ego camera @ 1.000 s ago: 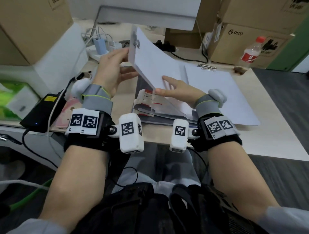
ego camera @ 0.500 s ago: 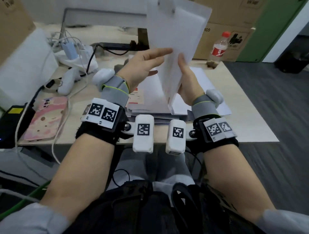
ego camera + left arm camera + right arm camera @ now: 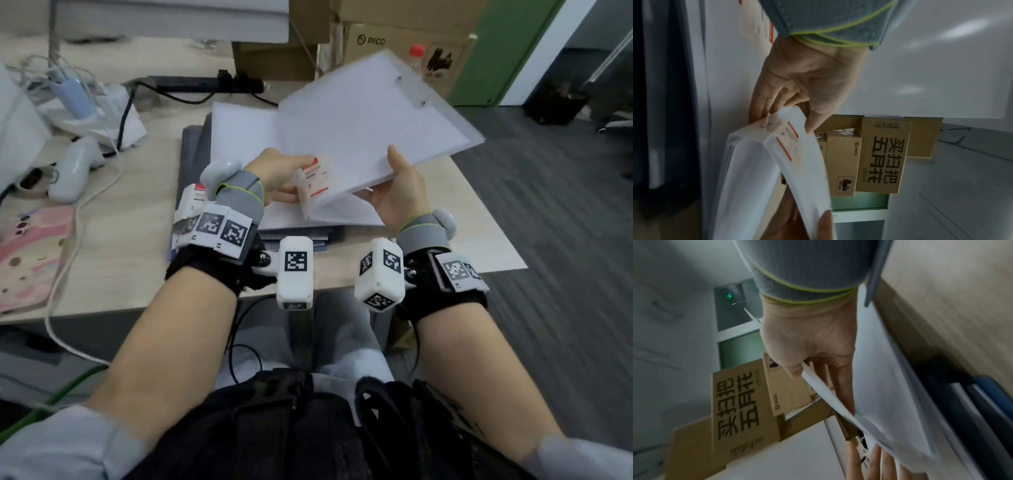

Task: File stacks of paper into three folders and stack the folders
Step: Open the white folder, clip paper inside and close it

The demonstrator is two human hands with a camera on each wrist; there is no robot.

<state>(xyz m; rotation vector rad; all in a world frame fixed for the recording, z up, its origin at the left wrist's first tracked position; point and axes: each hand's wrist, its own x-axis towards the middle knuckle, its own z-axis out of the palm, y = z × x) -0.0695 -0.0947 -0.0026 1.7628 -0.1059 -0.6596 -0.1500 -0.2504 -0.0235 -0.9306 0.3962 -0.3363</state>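
The wooden desk (image 3: 130, 219) carries an open white folder (image 3: 239, 126) lying flat on darker folders (image 3: 191, 150), probably left spread so the next papers can drop straight in. Above it, tilted and clear of the desk, is a filled translucent folder (image 3: 370, 120), its far corner raised toward the cardboard boxes (image 3: 394, 41); held this way it looks ready to be turned and laid down as part of the stack. The right hand (image 3: 397, 192) supports its near edge from below, thumb on top and fingers beneath, clamping the sheets. The left hand (image 3: 277, 174) pinches the spine corner by the red-and-white label (image 3: 313, 180), thumb over it and fingers behind, likely to keep the spine closed. A white controller (image 3: 73, 168) lies well apart at left.
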